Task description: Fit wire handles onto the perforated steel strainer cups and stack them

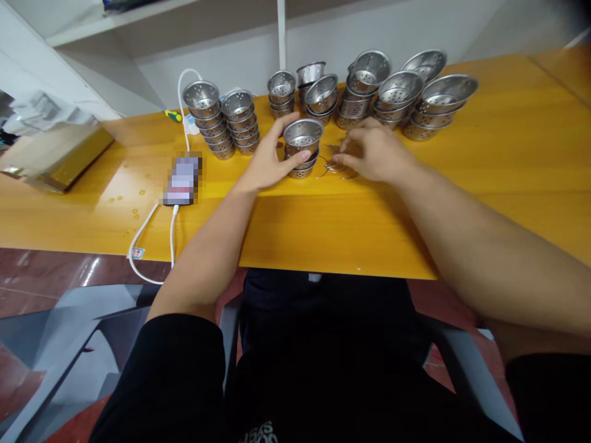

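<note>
My left hand (270, 163) is wrapped round a short stack of perforated metal strainer cups (302, 147), thumb in front and fingers behind. The stack stands upright on the yellow table. Just right of it lie several thin curved wires (331, 166), which look like loose bail handles. Over these wires my right hand (372, 151) is curled, with thumb and forefinger drawn close together on them. How many wires the fingertips grip is too small to tell. Part of the wire pile is hidden under the hand.
Behind my hands, more stacked strainer cups (357, 92) line the back of the table, some tilted. Two tall stacks (239, 120) stand at left. A phone (183, 180) with a white cable (138, 237) lies left of my arm. A cardboard box (60, 154) sits far left.
</note>
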The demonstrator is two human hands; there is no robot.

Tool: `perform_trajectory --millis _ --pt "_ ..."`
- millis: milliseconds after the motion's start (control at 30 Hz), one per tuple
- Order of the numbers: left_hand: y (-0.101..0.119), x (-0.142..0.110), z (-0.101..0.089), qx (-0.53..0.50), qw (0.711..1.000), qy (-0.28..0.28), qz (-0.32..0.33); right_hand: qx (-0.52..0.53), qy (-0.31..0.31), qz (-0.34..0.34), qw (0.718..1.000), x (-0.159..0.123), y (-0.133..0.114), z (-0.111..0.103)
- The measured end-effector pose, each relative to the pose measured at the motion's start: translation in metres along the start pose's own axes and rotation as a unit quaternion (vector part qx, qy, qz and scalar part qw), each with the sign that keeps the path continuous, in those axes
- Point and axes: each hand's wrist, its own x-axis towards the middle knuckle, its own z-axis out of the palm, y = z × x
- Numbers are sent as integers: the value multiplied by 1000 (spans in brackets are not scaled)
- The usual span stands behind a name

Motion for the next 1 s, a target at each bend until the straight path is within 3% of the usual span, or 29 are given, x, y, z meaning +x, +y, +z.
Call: perform_trajectory --millis 100,167,300,400,500,700,1000 --pt "-5 -1 1 -9 1000 -29 1 -4 -39 15 999 1 17 6" --pt "-7 -1 3 -22 999 -44 0 11 -30 14 999 0 13 7" --pt "-13 0 8 -56 997 -51 0 70 21 -25 997 -3 -22 3" --pt "-17 1 10 -72 996 -52 2 123 18 -82 989 -6 -49 1" --pt "-19 2 11 -93 994 -53 -6 144 29 -115 982 -7 -60 6" --pt "-12 3 12 -125 991 -46 -32 140 27 -67 988 -5 -53 18" --pt "-9 6 8 -89 994 -46 -36 112 27 -108 987 -3 -51 21"
